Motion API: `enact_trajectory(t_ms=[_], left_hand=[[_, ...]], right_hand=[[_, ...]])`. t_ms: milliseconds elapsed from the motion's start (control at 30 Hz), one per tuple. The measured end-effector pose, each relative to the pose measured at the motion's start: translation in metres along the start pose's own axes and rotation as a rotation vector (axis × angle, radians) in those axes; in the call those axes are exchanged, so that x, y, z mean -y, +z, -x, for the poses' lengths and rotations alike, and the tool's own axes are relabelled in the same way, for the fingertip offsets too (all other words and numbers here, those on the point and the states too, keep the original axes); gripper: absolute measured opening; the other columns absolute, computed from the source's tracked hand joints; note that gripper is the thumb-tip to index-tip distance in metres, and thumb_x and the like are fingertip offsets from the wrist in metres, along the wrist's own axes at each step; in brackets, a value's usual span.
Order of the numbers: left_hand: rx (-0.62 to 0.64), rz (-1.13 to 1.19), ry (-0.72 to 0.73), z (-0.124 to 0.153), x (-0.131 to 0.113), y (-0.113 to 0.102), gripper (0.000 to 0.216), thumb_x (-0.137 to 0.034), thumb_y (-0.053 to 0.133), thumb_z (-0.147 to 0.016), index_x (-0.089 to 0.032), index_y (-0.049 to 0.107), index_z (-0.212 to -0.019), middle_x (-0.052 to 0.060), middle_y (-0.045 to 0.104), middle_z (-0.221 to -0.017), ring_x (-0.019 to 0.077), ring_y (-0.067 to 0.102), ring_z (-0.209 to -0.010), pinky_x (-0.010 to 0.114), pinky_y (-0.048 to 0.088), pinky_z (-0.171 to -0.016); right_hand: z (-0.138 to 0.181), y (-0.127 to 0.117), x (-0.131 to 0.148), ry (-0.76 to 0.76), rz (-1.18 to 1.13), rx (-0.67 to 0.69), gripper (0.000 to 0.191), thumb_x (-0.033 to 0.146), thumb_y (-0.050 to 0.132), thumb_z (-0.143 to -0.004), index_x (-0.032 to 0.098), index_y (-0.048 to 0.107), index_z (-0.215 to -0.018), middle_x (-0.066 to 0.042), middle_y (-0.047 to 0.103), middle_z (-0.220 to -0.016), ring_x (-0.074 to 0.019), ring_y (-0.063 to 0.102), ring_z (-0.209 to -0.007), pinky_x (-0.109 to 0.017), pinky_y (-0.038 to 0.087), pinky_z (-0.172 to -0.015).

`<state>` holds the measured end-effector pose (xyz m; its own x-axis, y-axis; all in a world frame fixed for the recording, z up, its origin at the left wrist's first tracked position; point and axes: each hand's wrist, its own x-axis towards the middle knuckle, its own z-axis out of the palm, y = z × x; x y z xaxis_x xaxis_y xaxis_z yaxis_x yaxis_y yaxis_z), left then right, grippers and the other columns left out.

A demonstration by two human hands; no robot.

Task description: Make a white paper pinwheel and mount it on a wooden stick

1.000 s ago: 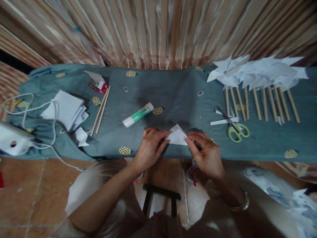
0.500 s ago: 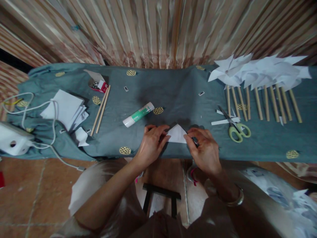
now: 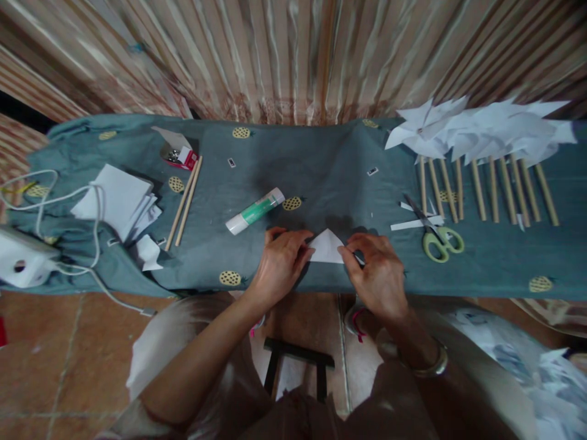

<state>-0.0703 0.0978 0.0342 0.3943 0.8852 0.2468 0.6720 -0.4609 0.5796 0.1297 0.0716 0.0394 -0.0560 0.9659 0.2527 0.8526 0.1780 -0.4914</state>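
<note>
A white paper folded into a triangle (image 3: 326, 247) lies near the front edge of the grey-green cloth-covered table (image 3: 321, 165). My left hand (image 3: 279, 266) pinches its left corner with curled fingers. My right hand (image 3: 376, 275) pinches its right corner the same way. Both hands rest on the cloth, and the triangle's tip points away from me.
A glue stick (image 3: 255, 211) lies just behind my left hand. Green-handled scissors (image 3: 435, 235) and paper strips sit to the right, beside a row of paper pinwheels on wooden sticks (image 3: 481, 159). At the left are two loose sticks (image 3: 186, 201), a paper stack (image 3: 117, 198), a small red box (image 3: 181, 157), and a white device with cable (image 3: 22, 260).
Both hands have shifted slightly away from me with the triangle, pressing along its lower edge. Nothing else on the table moved.
</note>
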Motion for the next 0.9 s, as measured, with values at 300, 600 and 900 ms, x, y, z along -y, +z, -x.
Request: enact_trajectory(t_ms=[300,600,900], left_hand=[[0.015,-0.119,0.022,-0.004,-0.003,-0.004,0.017,-0.024,0.055,-0.093,-0.015,0.062,-0.106,0.004,0.071,-0.085,0.0193,0.064,-0.08,0.042,0.042,-0.094],[0.138,-0.255,0.353,0.019,-0.029,0.017,0.044,-0.028,0.042,-0.099,-0.005,0.046,-0.136,0.017,0.052,-0.144,0.0268,0.04,-0.14,0.049,0.026,-0.117],[0.29,-0.294,0.309,0.028,-0.031,0.024,0.07,-0.045,0.051,-0.093,0.002,0.034,-0.143,0.026,0.036,-0.152,0.0344,0.027,-0.146,0.047,0.03,-0.117]], right_hand=[[0.0,0.001,0.0,-0.008,0.0,-0.016,0.019,0.034,0.054,-0.093,0.023,0.06,-0.079,-0.006,0.066,-0.084,-0.0236,0.058,-0.084,-0.036,0.046,-0.076],[-0.001,0.001,0.003,-0.022,0.011,-0.02,0.024,0.036,0.048,-0.096,0.022,0.06,-0.08,-0.008,0.067,-0.084,-0.0243,0.058,-0.083,-0.037,0.046,-0.076],[0.007,0.002,0.003,-0.055,0.046,-0.044,0.023,0.037,0.048,-0.097,0.02,0.062,-0.092,-0.01,0.069,-0.1,-0.0256,0.059,-0.092,-0.041,0.048,-0.084]])
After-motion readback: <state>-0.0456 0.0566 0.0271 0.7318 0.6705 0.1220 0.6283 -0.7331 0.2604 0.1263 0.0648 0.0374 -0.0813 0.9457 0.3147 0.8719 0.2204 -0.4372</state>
